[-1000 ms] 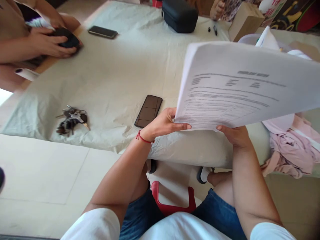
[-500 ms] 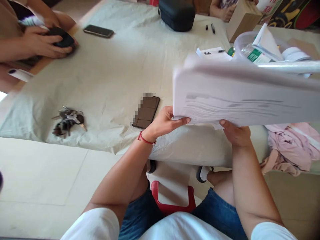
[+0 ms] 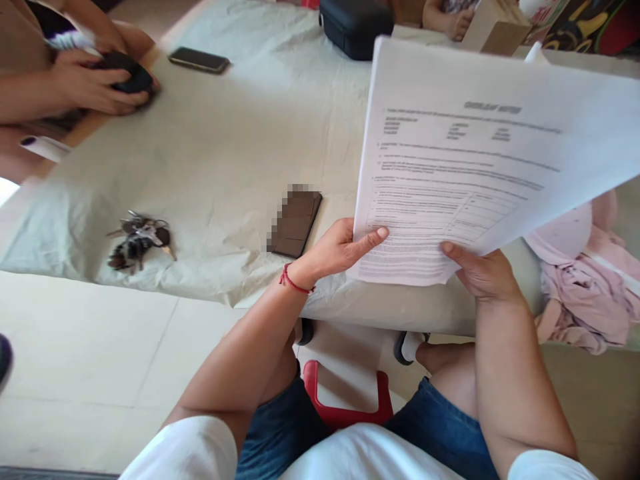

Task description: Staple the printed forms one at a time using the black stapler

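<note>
Over the covered table, printed sheets in both hands.

A wide bare stretch of tabletop lies open between the keys and the phone — passable. The raised sheets of paper screen the right side, and pink cloth crowds that edge.

Bright, soft daylight; printed text blurred, edges bowed, shadows faint.
</note>
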Tool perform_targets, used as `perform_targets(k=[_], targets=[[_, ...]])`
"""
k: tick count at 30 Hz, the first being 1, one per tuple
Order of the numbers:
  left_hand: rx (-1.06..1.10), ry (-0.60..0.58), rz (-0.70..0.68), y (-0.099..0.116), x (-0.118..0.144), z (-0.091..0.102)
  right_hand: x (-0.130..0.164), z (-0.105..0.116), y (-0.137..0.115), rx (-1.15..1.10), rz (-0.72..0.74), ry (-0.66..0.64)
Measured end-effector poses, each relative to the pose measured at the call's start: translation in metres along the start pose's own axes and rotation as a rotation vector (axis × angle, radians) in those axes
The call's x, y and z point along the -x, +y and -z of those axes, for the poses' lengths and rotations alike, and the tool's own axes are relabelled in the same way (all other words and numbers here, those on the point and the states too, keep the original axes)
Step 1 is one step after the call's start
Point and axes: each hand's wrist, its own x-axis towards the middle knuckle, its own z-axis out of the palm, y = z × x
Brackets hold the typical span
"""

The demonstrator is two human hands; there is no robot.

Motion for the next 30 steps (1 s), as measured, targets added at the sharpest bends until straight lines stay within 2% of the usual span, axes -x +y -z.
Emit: perform_targets(k=[1,4,7,11,13,18,21,23,27,30], targets=[[0.02,0.0,0.026,0.0,0.002,-0.004,0.002,0.0,-0.003,-0.02,-0.058,-0.028],[0.154,0.136,0.095,-0.007,0.008,-0.02,0.009,0.007,-0.004,-0.027,-0.196,-0.061],[0.304,0.101,0.18,-0.018,0.01,-0.035,0.013,0.022,0.0,-0.007,-0.238,-0.045],[0.379,0.014,0.302,-0.026,0.009,-0.045,0.019,0.04,0.004,0.057,-0.193,0.118],[0.364,0.024,0.313,-0.027,0.007,-0.047,0.025,0.044,0.005,0.106,-0.185,0.177],[0.314,0.273,0.249,-0.03,0.0,-0.052,0.046,0.046,0.01,0.124,-0.243,0.123],[0.251,0.355,0.193,-0.032,-0.004,-0.053,0.051,0.049,0.017,0.103,-0.278,0.049],[0.253,0.325,0.199,-0.032,-0.004,-0.054,0.049,0.05,0.021,0.118,-0.283,0.064],[0.297,0.174,0.254,-0.03,0.0,-0.057,0.042,0.046,0.023,0.127,-0.217,0.217],[0.246,0.159,0.278,-0.029,0.0,-0.058,0.042,0.041,0.017,0.123,-0.242,0.14]])
